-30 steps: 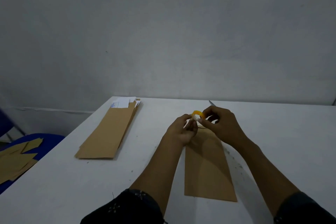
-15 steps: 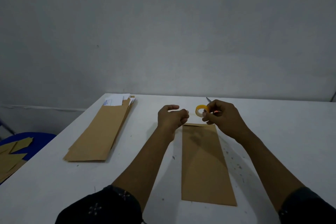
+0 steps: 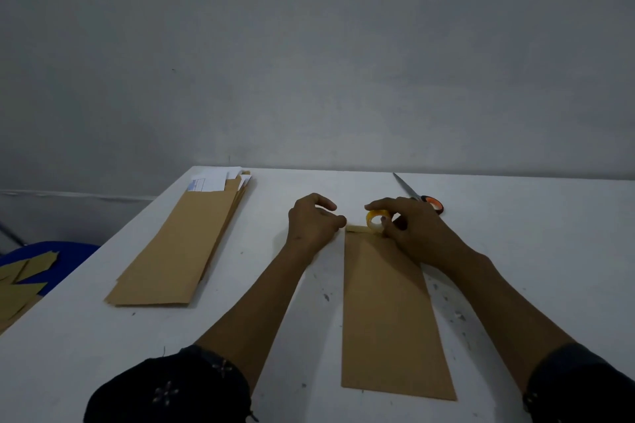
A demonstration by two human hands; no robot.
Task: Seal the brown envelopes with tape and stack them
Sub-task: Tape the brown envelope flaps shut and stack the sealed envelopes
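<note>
A: Start with the table (image 3: pixel 515 251). Why is it laid out this way?

B: My guess is a working line. The pile of envelopes (image 3: pixel 178 247) lies on the left part, well apart from the hands, so it stays out of the way. The single envelope (image 3: pixel 388 312) lies flat and lengthwise in front of the person, its far end right under the hands, where the opening would be taped

A: Is anything inside them?

B: In the pile, yes: white papers (image 3: pixel 214 179) stick out of the far ends. What the single envelope holds I cannot tell; that end is partly hidden by the hands

A: And the hands?

B: The right hand (image 3: pixel 412 227) grips the roll of tape (image 3: pixel 377 220) with curled fingers, low over the envelope's far edge. The left hand (image 3: pixel 311 223) is curled too, thumb and finger close together beside the left corner. It looks to be pinching or pressing down the tape's free end, but that is too small to be sure of. A pale strip (image 3: pixel 359 229) runs along the far edge between the hands, so the tape seems to be going across the opening

A: The scissors (image 3: pixel 417 196)?

B: Just beyond the right hand, near enough to cut the strip
</note>
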